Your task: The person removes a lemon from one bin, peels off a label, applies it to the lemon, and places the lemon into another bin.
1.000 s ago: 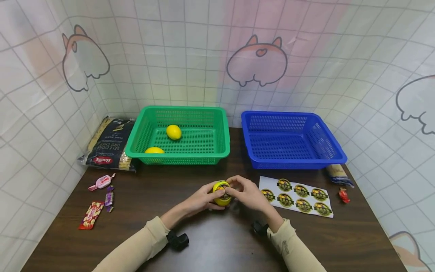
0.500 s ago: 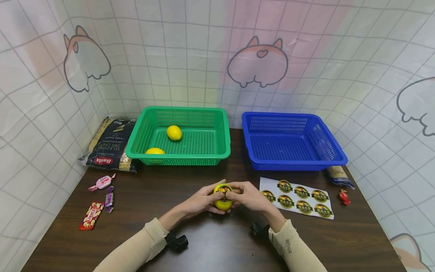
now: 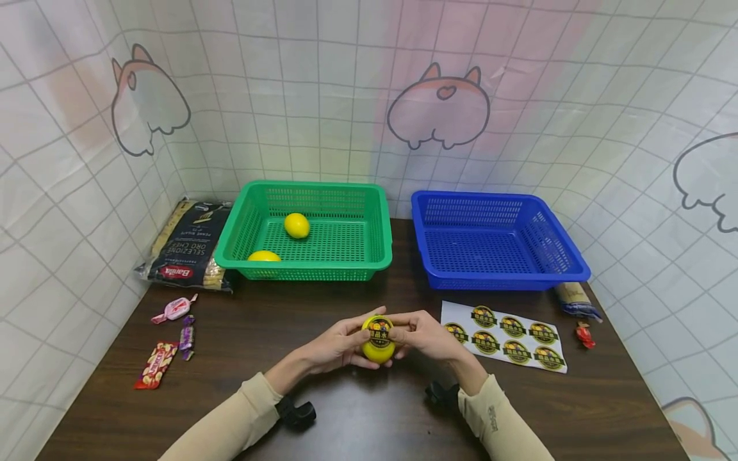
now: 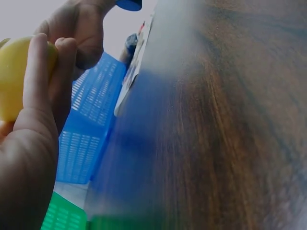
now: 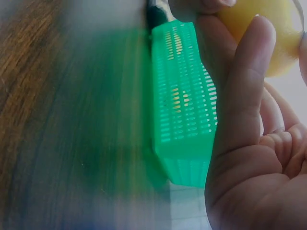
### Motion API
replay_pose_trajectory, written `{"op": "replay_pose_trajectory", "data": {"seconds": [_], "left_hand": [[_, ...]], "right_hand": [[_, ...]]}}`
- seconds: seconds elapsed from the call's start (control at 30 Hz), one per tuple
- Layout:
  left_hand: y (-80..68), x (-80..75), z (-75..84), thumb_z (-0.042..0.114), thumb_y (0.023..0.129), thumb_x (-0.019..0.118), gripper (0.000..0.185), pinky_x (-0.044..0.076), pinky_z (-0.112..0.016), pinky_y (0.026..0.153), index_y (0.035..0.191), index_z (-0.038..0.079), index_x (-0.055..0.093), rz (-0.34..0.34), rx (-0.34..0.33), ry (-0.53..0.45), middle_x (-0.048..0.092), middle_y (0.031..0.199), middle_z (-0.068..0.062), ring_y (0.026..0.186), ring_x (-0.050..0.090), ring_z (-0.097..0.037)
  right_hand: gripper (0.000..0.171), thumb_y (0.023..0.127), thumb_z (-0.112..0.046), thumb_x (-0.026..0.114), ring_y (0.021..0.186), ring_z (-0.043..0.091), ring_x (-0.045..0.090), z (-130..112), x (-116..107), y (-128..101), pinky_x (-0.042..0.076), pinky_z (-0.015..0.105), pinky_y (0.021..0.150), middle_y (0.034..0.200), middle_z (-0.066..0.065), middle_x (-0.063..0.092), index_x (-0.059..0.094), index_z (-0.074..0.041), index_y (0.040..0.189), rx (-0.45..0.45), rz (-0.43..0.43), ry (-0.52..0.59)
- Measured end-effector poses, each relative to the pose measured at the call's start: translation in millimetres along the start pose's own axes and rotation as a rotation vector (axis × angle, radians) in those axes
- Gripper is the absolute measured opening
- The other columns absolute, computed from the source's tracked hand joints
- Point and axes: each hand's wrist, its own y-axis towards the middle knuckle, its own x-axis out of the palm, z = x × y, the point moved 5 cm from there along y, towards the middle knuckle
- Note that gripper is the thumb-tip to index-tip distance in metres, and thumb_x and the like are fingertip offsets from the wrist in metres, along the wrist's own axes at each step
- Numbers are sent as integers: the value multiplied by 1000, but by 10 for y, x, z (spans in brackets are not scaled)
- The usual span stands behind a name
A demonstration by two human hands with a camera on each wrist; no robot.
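Both hands hold one yellow lemon [image 3: 378,354] above the table's middle. A round black-and-gold sticker [image 3: 379,326] lies on the lemon's upper side, facing the head camera. My left hand [image 3: 340,344] curls round the lemon's left side, its thumb at the sticker's left edge. From the right, my right hand [image 3: 425,336] grips it, thumb at the sticker's right edge. In the left wrist view, fingers [image 4: 37,72] lie along the lemon [image 4: 13,79]. The right wrist view shows the lemon [image 5: 283,48] between the fingertips of both hands.
A green basket [image 3: 311,264] with two lemons stands behind, a blue basket [image 3: 507,279] to its right. A sticker sheet [image 3: 504,336] lies right of the hands. Pasta bag [image 3: 187,246] and wrapped candies [image 3: 155,365] are at left; a red candy [image 3: 585,334] and small packet [image 3: 576,299] at right.
The right fingers have moved from bent over the sticker's edge to wrapping the lemon's side. The lemon has turned slightly, and the sticker now shows more fully between the thumbs.
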Motion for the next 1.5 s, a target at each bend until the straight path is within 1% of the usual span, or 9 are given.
{"op": "replay_pose_trajectory", "data": {"seconds": [0.13, 0.27, 0.37, 0.5, 0.73, 0.9, 1.17, 1.37, 1.5], "left_hand": [[-23, 24, 2, 34, 107, 42, 73, 60, -27, 89, 161, 13, -3, -17, -4, -37, 30, 154, -32, 108, 71, -21], [-6, 21, -9, 34, 107, 41, 73, 60, -27, 90, 161, 12, -4, -3, 0, -36, 35, 152, -28, 108, 71, -20], [43, -22, -19, 34, 108, 39, 69, 60, -26, 89, 161, 10, 1, 69, 17, 16, 42, 147, -29, 104, 72, -18], [110, -81, -12, 36, 106, 44, 69, 61, -27, 87, 160, 8, 10, 202, 47, 104, 42, 147, -29, 103, 70, -15], [197, -63, -44, 40, 104, 48, 74, 59, -32, 93, 161, 14, 9, 273, 48, 100, 31, 156, -23, 111, 66, -14], [217, -73, -88, 39, 105, 46, 68, 58, -35, 98, 160, 16, 13, 304, 51, 80, 31, 158, -21, 114, 65, -16], [285, -125, -136, 47, 103, 49, 60, 55, -31, 102, 149, 9, 41, 415, 21, 126, 48, 151, -19, 125, 63, -22], [471, -145, -109, 45, 101, 55, 64, 57, -28, 97, 141, -5, 47, 497, 61, 74, 55, 140, -28, 108, 70, -12], [589, -158, -60, 39, 101, 56, 58, 59, -25, 91, 135, -8, 51, 572, 81, 35, 64, 127, -23, 97, 71, -7]], "right_hand": [[50, 101, -31, 58, 79, 9, 71, 30, 3, 7, 62, 28, 67, 117, 29, 69, 55, 3, 138, -6, -12, -5], [48, 103, -32, 54, 81, 9, 71, 37, -6, 9, 63, 29, 70, 113, 20, 71, 55, 2, 138, -14, -7, -1], [49, 106, -32, 47, 88, 9, 71, 12, -12, 7, 63, 28, 77, 117, 16, 69, 51, 3, 141, -6, -9, 31], [53, 108, -35, 41, 97, 10, 69, -60, -31, 14, 61, 34, 86, 127, 21, 63, 45, 2, 145, 5, 16, 48], [53, 96, -29, 66, 95, 9, 66, -113, -90, 43, 59, 28, 81, 121, 19, 66, 52, -2, 140, 36, 113, -121], [51, 92, -30, 71, 97, 14, 67, -155, -153, 61, 58, 24, 81, 118, 15, 68, 57, -8, 135, 59, 144, -190], [57, 92, -35, 70, 98, 19, 68, -391, -538, -21, 60, 35, 81, 120, 15, 68, 52, -11, 140, 91, 214, -343], [60, 93, -38, 69, 110, 26, 68, -692, -930, -74, 57, 29, 83, 129, 14, 64, 49, -12, 143, 99, 279, -432], [59, 94, -37, 68, 108, 22, 67, -902, -1191, -30, 58, 31, 82, 129, 15, 64, 49, -12, 144, 96, 318, -452]]}}
